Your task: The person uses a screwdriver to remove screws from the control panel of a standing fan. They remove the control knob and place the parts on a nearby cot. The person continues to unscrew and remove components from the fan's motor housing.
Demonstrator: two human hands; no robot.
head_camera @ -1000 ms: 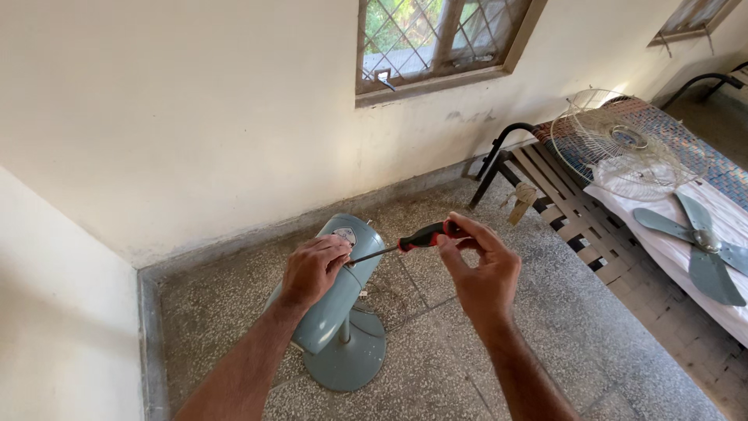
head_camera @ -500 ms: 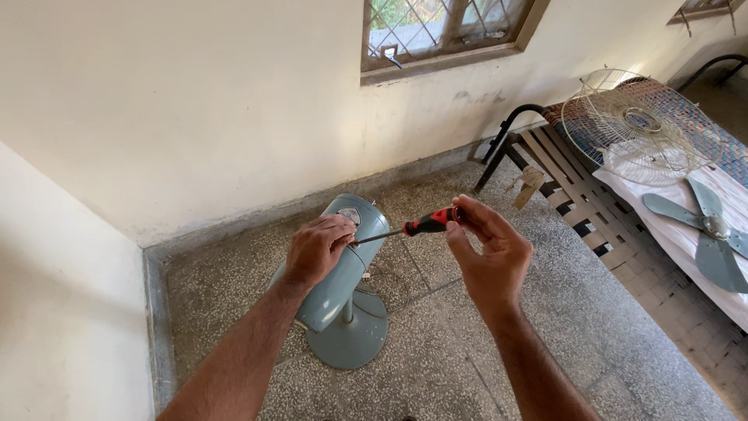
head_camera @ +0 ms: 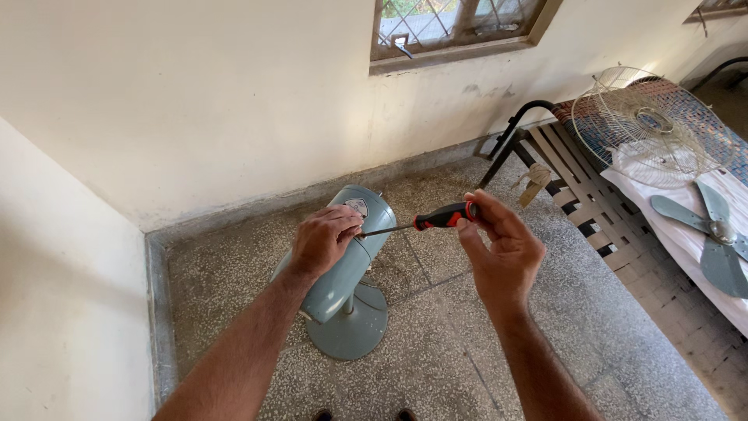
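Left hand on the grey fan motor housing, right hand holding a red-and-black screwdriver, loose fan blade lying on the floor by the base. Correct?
Not quite: the head view shows the fan blade lying on the bed at right, beside the wire guard, not on the floor. The rest holds.

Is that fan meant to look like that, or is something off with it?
It is in pieces. The grey-green fan body stands on the floor with no cage or blades; the wire guard and blade set lie apart on the cot. The right hand holds a screwdriver to the body, steadied by the left hand.
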